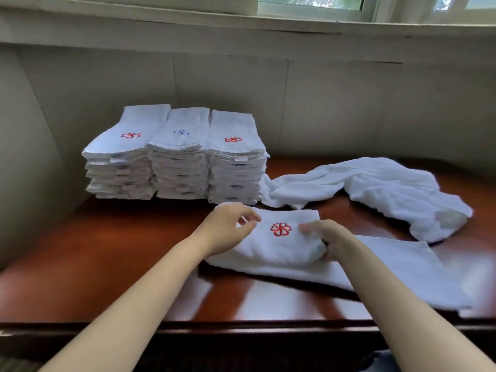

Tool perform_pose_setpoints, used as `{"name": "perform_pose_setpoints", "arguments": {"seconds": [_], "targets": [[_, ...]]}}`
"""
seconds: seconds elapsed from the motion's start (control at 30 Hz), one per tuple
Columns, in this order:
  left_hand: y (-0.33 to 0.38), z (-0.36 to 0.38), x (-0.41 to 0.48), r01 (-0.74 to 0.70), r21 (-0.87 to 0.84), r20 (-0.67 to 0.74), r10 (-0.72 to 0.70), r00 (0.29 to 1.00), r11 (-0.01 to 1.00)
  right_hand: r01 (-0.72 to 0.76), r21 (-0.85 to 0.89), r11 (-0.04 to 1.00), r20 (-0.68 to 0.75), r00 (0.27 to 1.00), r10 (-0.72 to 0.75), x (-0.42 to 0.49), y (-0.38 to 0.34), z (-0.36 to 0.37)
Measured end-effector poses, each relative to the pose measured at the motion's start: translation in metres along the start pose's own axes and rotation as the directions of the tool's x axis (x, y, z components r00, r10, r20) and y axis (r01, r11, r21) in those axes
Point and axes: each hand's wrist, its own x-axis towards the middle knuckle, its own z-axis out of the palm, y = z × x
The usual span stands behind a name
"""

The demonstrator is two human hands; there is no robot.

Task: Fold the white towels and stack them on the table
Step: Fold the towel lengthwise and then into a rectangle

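The table point(107, 251), dark reddish wood, carries most of the finished work. Three stacks of folded towels stand side by side against the wall: the left stack point(120, 167), the middle stack point(179, 167) and the right stack point(236, 178), each many layers deep. By my reckoning the bulk of the job is done.

What is left lies to the right. A loose heap of towels point(375, 189) sprawls unfolded just beside the right stack, and a flat towel point(402, 269) is spread near the front edge — at least two pieces to go, though how many are in the heap I cannot tell.

The folded towel point(279, 248) sits in front of the stacks, partly on the flat one, red emblem point(280, 229) up; it looks finished and only needs placing on a stack. The right hand point(330, 240) grips its right end, fingers on top and thumb tucked under. The left hand point(228, 226) rests at its left end with fingers curled — whether they pinch the cloth, blur hides.
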Motion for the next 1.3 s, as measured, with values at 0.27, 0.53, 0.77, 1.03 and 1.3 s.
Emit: {"name": "perform_pose_setpoints", "arguments": {"seconds": [0.27,0.53,0.77,1.03,1.3], "targets": [[-0.035,0.004,0.015,0.383,-0.063,-0.065,-0.387,0.920,0.922,0.405,-0.276,0.871,-0.009,0.906,-0.424,-0.040,-0.034,-0.054],[-0.010,0.059,0.036,0.630,-0.278,0.319,-0.549,0.772,0.725,-0.063,-0.637,0.768,-0.433,0.854,-0.289,-0.043,0.002,-0.160],[-0.002,0.075,0.051,0.660,-0.133,0.330,-0.594,0.733,0.740,0.017,-0.476,0.879,-0.391,0.892,-0.229,-0.035,0.006,-0.185],[0.005,0.082,0.049,0.627,-0.019,0.270,-0.600,0.753,0.779,0.062,-0.092,0.994,-0.390,0.916,-0.093,-0.050,0.014,-0.221],[0.009,0.074,0.047,0.559,-0.021,0.280,-0.531,0.799,0.829,-0.207,-0.629,0.750,-0.461,0.875,-0.145,-0.052,0.022,-0.220]]}}
